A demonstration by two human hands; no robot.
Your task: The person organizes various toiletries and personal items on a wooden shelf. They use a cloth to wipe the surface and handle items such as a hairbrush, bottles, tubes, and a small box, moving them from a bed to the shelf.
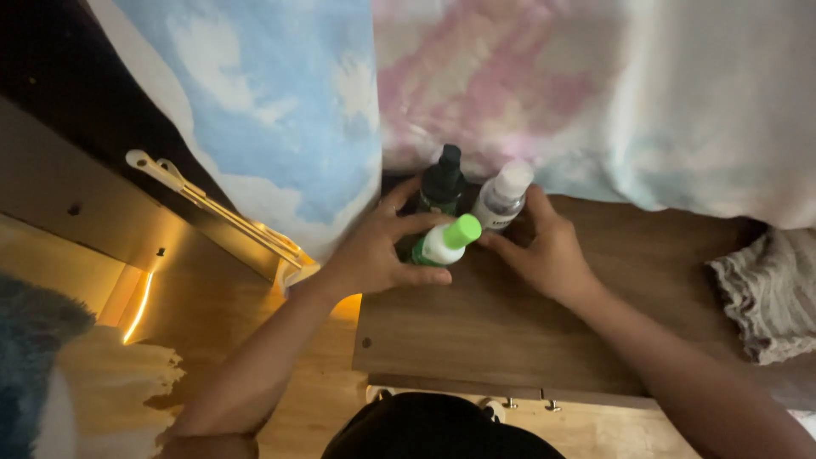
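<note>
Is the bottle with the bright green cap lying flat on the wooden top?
No, the green-capped bottle stands tilted, held between the left hand and right hand.

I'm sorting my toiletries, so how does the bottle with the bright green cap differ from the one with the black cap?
The green-capped bottle has a white body and leans over; the black-capped bottle is dark and stands upright. The green-capped one sits nearer the person, between left hand and right hand; the black-capped one stands behind. Both are small and sit on the wooden surface.

we've got a white bottle [442, 244] with a bright green cap, a dark green bottle [441, 189] capped black. behind, a curtain [280, 110] of blue-and-white cloud print, pink tie-dye beside it, over a brown wooden table [476, 331].
</note>
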